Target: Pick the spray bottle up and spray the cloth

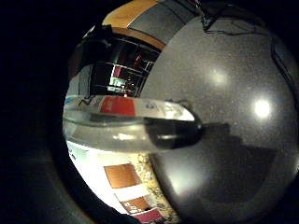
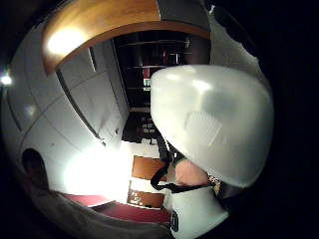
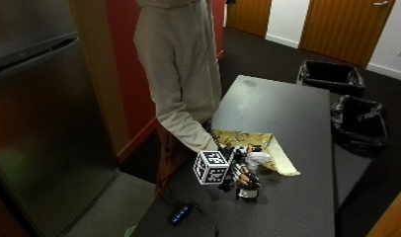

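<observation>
In the outside view my gloved right hand (image 3: 236, 174) grips the spray bottle (image 3: 249, 185), fingers curled round its neck. The bottle stands upright on or just above the dark table (image 3: 286, 108), its white spray head (image 3: 258, 159) on top. Directly behind it lies the yellow patterned cloth (image 3: 253, 144), crumpled near the table's left edge. The little finger side palm view has the clear bottle body with its red label (image 1: 131, 123) right across the palm, with the cloth (image 1: 152, 179) beside the grey table (image 1: 224, 93). In the thumb side palm view the white spray head (image 2: 214, 124) looms close.
Two black lined bins (image 3: 332, 76) (image 3: 358, 123) stand on the floor past the table's right side. A small black device with blue lights (image 3: 180, 213) lies at the table's near left corner. A steel fridge (image 3: 36, 123) stands to the left.
</observation>
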